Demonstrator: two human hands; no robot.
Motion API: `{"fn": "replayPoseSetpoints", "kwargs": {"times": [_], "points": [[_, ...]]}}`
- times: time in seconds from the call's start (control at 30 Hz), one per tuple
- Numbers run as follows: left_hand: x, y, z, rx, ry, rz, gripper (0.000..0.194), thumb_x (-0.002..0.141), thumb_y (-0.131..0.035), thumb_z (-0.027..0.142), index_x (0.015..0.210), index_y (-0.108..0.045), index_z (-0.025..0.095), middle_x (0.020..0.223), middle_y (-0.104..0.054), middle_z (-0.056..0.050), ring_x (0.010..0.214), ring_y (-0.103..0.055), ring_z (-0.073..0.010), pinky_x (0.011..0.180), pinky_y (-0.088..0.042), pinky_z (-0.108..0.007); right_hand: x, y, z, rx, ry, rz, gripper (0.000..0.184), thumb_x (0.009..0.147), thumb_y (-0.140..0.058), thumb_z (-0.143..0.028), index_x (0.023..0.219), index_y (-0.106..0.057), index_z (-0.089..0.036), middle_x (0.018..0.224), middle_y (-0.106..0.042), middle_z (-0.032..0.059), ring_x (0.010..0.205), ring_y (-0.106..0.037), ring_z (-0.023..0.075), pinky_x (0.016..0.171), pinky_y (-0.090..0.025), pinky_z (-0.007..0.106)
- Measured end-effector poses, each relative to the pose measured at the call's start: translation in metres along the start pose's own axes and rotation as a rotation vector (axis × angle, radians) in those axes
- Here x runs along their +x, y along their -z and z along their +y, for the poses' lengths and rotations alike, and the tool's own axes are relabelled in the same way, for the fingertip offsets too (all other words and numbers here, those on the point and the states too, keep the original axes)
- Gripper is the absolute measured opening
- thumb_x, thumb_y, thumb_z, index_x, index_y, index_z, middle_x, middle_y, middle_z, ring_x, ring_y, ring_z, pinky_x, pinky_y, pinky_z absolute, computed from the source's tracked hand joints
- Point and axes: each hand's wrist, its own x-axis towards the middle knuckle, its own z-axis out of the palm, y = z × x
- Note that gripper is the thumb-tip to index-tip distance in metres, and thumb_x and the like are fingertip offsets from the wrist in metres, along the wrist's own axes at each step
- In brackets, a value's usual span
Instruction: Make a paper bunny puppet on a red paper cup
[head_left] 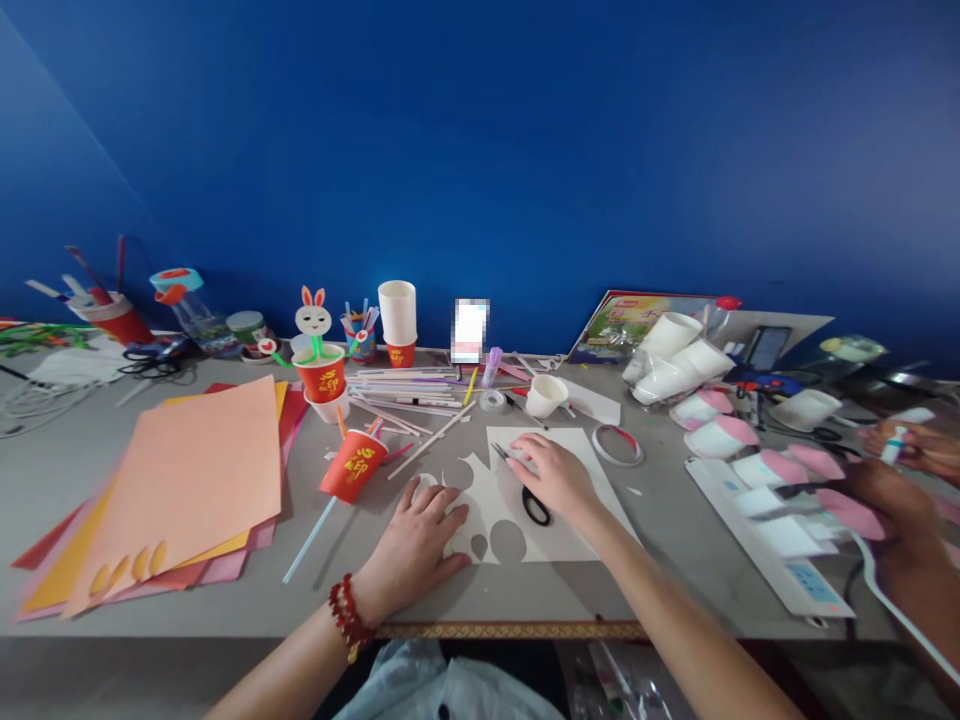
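Observation:
My left hand (424, 535) lies palm down with fingers spread on a white sheet with round cut-outs (480, 500), close to the desk's front edge. Over a second white sheet (600, 520), my right hand (555, 475) is closed around the middle of a pair of scissors (536, 508); the tips point away to the left and the black handle loop shows below. The fingers partly hide the pivot. Left of my hands, a red paper cup (351, 465) with straws stands tilted. Behind it is a rabbit figure (313, 318) in another red cup (322, 375).
Coloured paper sheets (195, 470) are stacked at left. Straws (405, 385), a white cup (547, 395) and a tape roll (619, 445) lie behind my hands. At right are a power strip (772, 540), pink-and-white cups (720, 437) and another person's hands (911, 450).

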Motion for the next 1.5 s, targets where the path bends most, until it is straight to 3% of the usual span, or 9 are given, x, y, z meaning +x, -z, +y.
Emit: {"fn": "replayPoseSetpoints", "kwargs": {"times": [0.2,0.4,0.57,0.7,1.0,1.17,1.3,1.4,1.5], "points": [[0.001,0.001,0.000,-0.002,0.015,-0.019,0.046,0.087,-0.064,0.039,0.130,-0.055,0.025,0.137,-0.056,-0.010,0.127,-0.048,-0.0314,0.117,-0.022,-0.061,0.047,-0.015,-0.007,0.018,0.042,-0.039,0.020,0.093,-0.053,-0.022,0.105,-0.068,-0.022,0.114,-0.069,0.0063,0.084,-0.068,0.0188,0.073,-0.051,0.028],[0.003,-0.002,0.000,0.003,0.037,0.004,0.039,0.090,-0.061,0.032,0.128,-0.055,0.026,0.138,-0.057,-0.008,0.126,-0.049,-0.0285,0.118,-0.020,-0.059,0.091,-0.035,-0.022,-0.012,0.086,-0.026,0.027,0.093,-0.050,-0.015,0.115,-0.066,-0.018,0.121,-0.066,0.0122,0.106,-0.062,0.0262,0.086,-0.049,0.035],[0.004,-0.003,0.002,0.025,0.087,0.024,0.039,0.090,-0.061,0.031,0.128,-0.054,0.028,0.138,-0.057,-0.005,0.129,-0.048,-0.0264,0.119,-0.020,-0.058,0.109,-0.054,-0.039,0.008,0.165,-0.055,0.025,0.089,-0.061,-0.018,0.113,-0.068,-0.021,0.123,-0.065,0.0094,0.107,-0.062,0.0249,0.085,-0.049,0.033],[0.005,0.000,0.005,0.045,0.105,0.035,0.039,0.090,-0.062,0.032,0.128,-0.054,0.028,0.137,-0.058,-0.004,0.128,-0.050,-0.0251,0.120,-0.018,-0.058,0.116,-0.055,-0.038,0.039,0.175,-0.015,0.021,0.092,-0.057,-0.019,0.110,-0.068,-0.021,0.119,-0.068,0.0078,0.102,-0.065,0.0224,0.083,-0.049,0.031],[0.004,-0.001,0.003,0.094,0.142,0.051,0.047,0.090,-0.063,0.039,0.132,-0.052,0.024,0.139,-0.057,-0.007,0.130,-0.047,-0.0276,0.119,-0.019,-0.061,0.077,-0.034,-0.006,0.073,0.161,0.111,0.016,0.092,-0.055,-0.017,0.090,-0.070,-0.021,0.092,-0.074,0.0056,0.086,-0.068,0.0211,0.076,-0.049,0.029],[0.003,-0.004,0.002,0.102,0.125,0.049,0.053,0.088,-0.063,0.045,0.136,-0.049,0.025,0.139,-0.055,-0.007,0.130,-0.047,-0.0289,0.118,-0.019,-0.061,0.045,-0.021,0.024,0.052,0.100,0.240,0.019,0.094,-0.050,-0.022,0.094,-0.069,-0.021,0.098,-0.073,0.0078,0.091,-0.067,0.0235,0.081,-0.050,0.033],[0.003,-0.005,0.002,0.094,0.132,0.044,0.050,0.088,-0.063,0.043,0.133,-0.050,0.025,0.138,-0.056,-0.007,0.130,-0.047,-0.0291,0.116,-0.022,-0.062,0.041,-0.002,0.050,-0.029,0.015,0.471,0.022,0.095,-0.052,-0.033,0.107,-0.064,-0.019,0.110,-0.066,0.0144,0.109,-0.059,0.0308,0.097,-0.045,0.044],[0.003,-0.005,0.002,0.089,0.139,0.039,0.051,0.087,-0.064,0.042,0.133,-0.050,0.025,0.138,-0.056,-0.007,0.130,-0.046,-0.0292,0.116,-0.023,-0.061,0.052,0.007,0.068,-0.110,-0.053,0.592,0.050,0.087,-0.063,-0.042,0.128,-0.052,-0.016,0.125,-0.059,0.0196,0.122,-0.052,0.0353,0.101,-0.043,0.050],[0.003,-0.004,0.002,0.083,0.145,0.036,0.052,0.087,-0.065,0.041,0.134,-0.050,0.026,0.139,-0.056,-0.007,0.130,-0.046,-0.0294,0.117,-0.023,-0.061,0.065,0.004,0.082,-0.124,-0.119,0.467,0.077,0.081,-0.069,-0.046,0.143,-0.037,-0.012,0.134,-0.055,0.0233,0.126,-0.051,0.0392,0.100,-0.044,0.053]]}}
